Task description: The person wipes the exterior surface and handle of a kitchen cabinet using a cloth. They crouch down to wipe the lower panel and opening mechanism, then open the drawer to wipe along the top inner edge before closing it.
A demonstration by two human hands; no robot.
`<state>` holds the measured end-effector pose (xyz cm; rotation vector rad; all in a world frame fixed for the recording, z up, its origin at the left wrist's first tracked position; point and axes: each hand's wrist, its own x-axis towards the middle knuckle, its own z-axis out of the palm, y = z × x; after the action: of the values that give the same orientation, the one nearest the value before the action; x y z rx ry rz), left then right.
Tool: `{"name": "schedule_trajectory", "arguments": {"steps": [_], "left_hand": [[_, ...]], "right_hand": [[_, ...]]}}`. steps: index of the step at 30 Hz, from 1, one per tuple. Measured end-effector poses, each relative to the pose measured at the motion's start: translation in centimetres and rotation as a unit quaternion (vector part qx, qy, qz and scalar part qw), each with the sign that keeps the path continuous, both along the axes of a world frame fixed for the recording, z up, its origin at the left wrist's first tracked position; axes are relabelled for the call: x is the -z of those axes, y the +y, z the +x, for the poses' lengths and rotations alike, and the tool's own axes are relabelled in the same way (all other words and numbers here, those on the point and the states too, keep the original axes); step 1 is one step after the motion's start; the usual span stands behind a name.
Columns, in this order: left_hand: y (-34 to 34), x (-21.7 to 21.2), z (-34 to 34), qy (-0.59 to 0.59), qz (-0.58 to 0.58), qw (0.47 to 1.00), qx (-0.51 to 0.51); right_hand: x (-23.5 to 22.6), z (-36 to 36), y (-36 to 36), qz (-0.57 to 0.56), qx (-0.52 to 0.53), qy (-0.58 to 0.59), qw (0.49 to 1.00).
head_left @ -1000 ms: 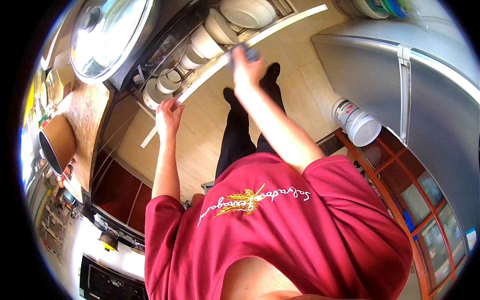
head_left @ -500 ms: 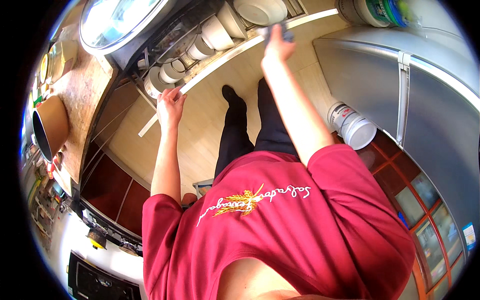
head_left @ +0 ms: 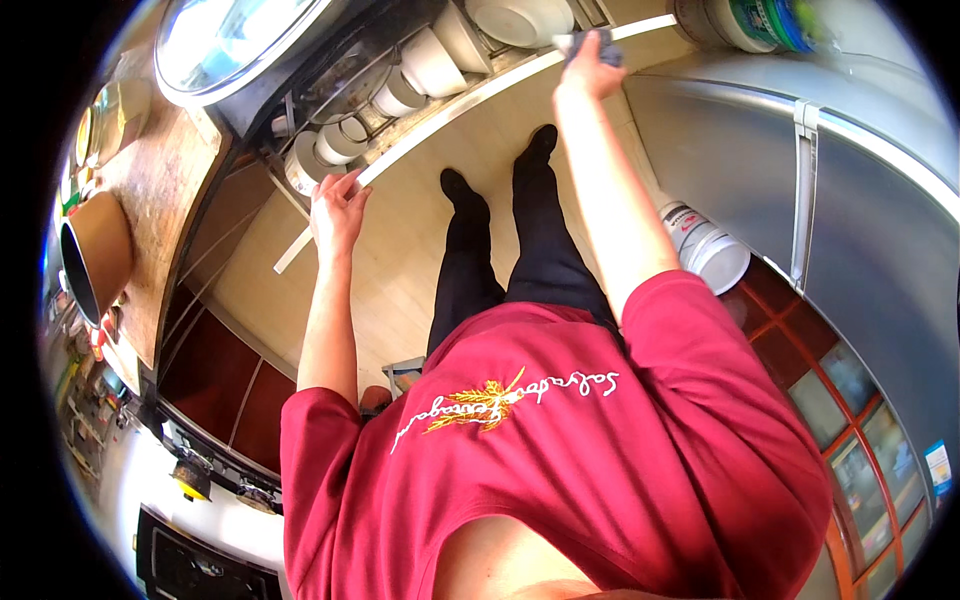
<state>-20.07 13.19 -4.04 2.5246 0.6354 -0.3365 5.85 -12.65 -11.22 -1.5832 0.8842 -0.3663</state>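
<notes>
A pulled-out drawer lies before me, its front showing as a long pale top edge (head_left: 470, 103). My left hand (head_left: 338, 212) is closed over that edge near its left end, fingers bent round it. Farther right, my right hand (head_left: 590, 80) presses a crumpled dark grey cloth (head_left: 606, 52) on the same edge, close to its right end. Behind the edge, in a wire rack, stand white bowls (head_left: 432, 63), small white cups (head_left: 341, 141) and a stack of white plates (head_left: 522, 22). The fingers under the cloth are partly hidden.
On the left, a wooden counter (head_left: 165, 190) carries a brown pot (head_left: 100, 250). A glass lid (head_left: 235, 45) sits above the drawer. At the right are a grey fridge (head_left: 720, 150) and a white bucket (head_left: 715, 255). My feet (head_left: 456, 188) stand below the drawer front.
My right hand has slid with the cloth to the right along the drawer edge. The left hand stays at its place. My right foot now shows beside the left.
</notes>
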Motion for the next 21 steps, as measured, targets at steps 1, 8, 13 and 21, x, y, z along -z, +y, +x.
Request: {"name": "schedule_trajectory", "arguments": {"steps": [1,8,13,21], "left_hand": [[0.0,-0.1,-0.1,0.004,0.007,1.0,-0.004],[0.5,0.3,-0.4,0.014,0.005,1.0,0.003],[0.6,0.7,-1.0,-0.001,0.001,1.0,-0.003],[0.3,0.8,-0.8,0.006,-0.002,1.0,-0.005]], "right_hand": [[-0.7,-2.0,1.6,-0.03,-0.009,0.029,0.999],[-2.6,-15.6,10.1,0.152,-0.179,0.119,0.965],[-2.5,-3.5,2.1,0.101,-0.075,0.051,0.991],[-3.7,-7.4,4.4,0.043,-0.125,0.092,0.987]]}}
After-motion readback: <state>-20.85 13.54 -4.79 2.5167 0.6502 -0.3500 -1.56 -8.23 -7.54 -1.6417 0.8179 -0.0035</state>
